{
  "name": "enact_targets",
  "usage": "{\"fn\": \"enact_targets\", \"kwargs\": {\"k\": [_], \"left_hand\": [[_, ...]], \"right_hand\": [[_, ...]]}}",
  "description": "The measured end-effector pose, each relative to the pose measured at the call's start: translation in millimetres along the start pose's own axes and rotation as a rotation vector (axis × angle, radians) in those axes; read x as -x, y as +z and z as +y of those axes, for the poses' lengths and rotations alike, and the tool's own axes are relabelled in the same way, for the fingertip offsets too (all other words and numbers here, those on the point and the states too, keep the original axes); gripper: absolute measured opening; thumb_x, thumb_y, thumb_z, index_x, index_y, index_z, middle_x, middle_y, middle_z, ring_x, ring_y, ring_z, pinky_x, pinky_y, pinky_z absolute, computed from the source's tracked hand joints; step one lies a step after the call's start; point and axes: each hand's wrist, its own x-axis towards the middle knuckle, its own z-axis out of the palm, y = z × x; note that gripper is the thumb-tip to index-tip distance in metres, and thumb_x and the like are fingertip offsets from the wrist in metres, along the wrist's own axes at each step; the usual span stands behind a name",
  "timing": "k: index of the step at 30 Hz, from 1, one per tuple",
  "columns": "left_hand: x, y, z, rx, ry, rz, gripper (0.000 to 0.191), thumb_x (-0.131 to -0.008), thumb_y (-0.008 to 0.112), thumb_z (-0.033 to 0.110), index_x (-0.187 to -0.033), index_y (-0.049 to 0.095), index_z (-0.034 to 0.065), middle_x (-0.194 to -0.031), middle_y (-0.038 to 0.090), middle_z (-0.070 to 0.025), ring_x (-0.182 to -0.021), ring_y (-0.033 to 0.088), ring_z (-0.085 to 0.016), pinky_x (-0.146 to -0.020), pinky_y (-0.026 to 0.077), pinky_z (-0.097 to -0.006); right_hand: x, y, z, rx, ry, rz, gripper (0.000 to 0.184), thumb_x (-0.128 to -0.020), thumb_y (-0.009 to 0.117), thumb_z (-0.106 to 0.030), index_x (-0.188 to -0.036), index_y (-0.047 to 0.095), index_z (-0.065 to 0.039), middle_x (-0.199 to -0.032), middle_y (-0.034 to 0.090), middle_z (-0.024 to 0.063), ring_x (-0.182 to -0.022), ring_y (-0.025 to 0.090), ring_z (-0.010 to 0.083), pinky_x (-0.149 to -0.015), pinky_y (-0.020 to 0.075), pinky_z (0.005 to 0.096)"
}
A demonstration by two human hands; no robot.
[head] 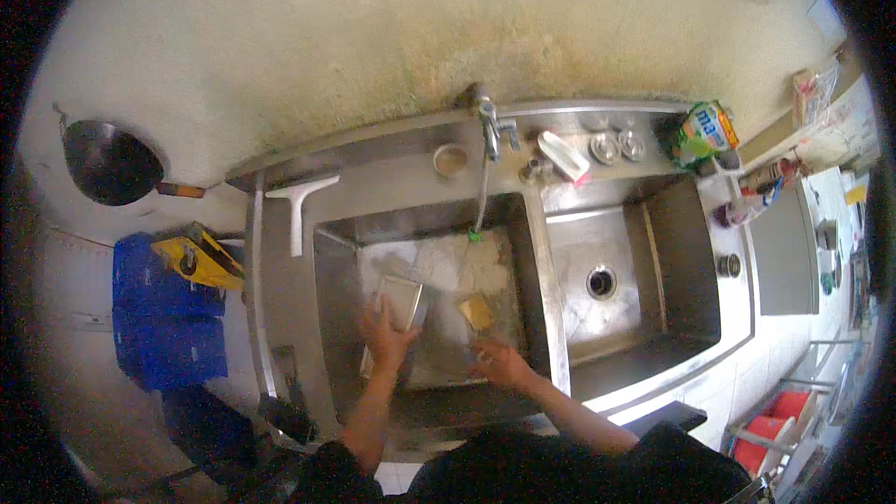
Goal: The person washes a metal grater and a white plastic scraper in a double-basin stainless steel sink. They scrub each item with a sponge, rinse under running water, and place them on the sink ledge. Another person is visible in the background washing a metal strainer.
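Note:
Inside the left basin (434, 399) of a stainless-steel double sink, my left hand (388, 341) grips the near end of a small rectangular metal tray (400, 299). The tray is tilted, its fingers-side edge partly covered by my hand. My right hand (505, 362), fingers bent, is over the same basin to the right. Just beyond those fingertips is a yellow sponge (476, 312); blur hides whether they hold it. A thin stream or hose leads down from the faucet (488, 129) to a green piece (475, 235) at its lower end.
The right basin (682, 280) has a drain (600, 282). On the back ledge are a round bowl (450, 161), a white-handled brush (563, 157), metal strainers (605, 149) and a green detergent pouch (707, 131). A white squeegee (297, 210) lies left. A wok (112, 162) hangs on the wall.

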Motion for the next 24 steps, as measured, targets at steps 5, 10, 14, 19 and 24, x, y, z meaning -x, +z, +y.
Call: {"fn": "enact_targets", "kwargs": {"k": [5, 10, 14, 19, 24], "left_hand": [[19.0, -1.7, -17.6, 1.255, -0.425, -0.317, 0.089, -0.075, 0.079, 0.045, -0.148, 0.042, 0.0098, -0.139, 0.052, -0.0150, -0.129, 0.050, -0.035, -0.109, 0.038, -0.0507], [69.3, -64.2, 47.1, 1.907, -0.493, -0.536, 0.077, -0.084, 0.059, 0.064, -0.139, 0.050, 0.0099, -0.125, 0.062, -0.0137, -0.110, 0.062, -0.033, -0.093, 0.051, -0.0523], [78.7, -112.1, 94.3, 2.344, -0.529, -0.819, 0.085, -0.084, 0.050, 0.074, -0.135, 0.053, 0.0069, -0.124, 0.063, -0.0151, -0.107, 0.064, -0.032, -0.090, 0.054, -0.0502], [82.2, -93.4, 89.4, 2.200, -0.554, -0.719, 0.077, -0.087, 0.050, 0.071, -0.130, 0.056, 0.0068, -0.118, 0.065, -0.0139, -0.099, 0.065, -0.032, -0.083, 0.055, -0.0482], [84.1, -46.5, 67.8, 2.089, -0.631, -0.620, 0.071, -0.089, 0.049, 0.067, -0.125, 0.059, 0.0067, -0.112, 0.067, -0.0124, -0.091, 0.066, -0.031, -0.075, 0.056, -0.0460]], "right_hand": [[4.6, -27.7, -45.3, 0.101, 0.072, -0.013, 0.061, -0.081, 0.082, -0.031, -0.131, 0.057, -0.006, -0.131, 0.059, 0.0186, -0.124, 0.054, 0.0362, -0.107, 0.0420, 0.0458], [1.1, -63.9, -95.5, 0.094, -0.275, 0.256, 0.046, -0.080, 0.080, -0.017, -0.121, 0.064, -0.007, -0.119, 0.064, 0.0152, -0.115, 0.058, 0.0358, -0.099, 0.0469, 0.0424], [16.5, -88.3, -125.1, 0.114, -0.305, 0.228, 0.034, -0.080, 0.078, -0.013, -0.112, 0.069, -0.007, -0.108, 0.065, 0.0131, -0.104, 0.061, 0.0331, -0.090, 0.0493, 0.0406], [41.9, -96.8, -144.0, 0.159, -0.418, 0.134, 0.030, -0.081, 0.076, -0.011, -0.110, 0.070, -0.007, -0.100, 0.066, 0.0114, -0.092, 0.062, 0.0319, -0.083, 0.0522, 0.0406], [31.1, -62.3, -156.0, 0.428, -0.275, -0.092, 0.011, -0.085, 0.063, -0.006, -0.096, 0.066, -0.003, -0.097, 0.066, 0.0157, -0.086, 0.067, 0.0324, -0.076, 0.0566, 0.0427]]}}
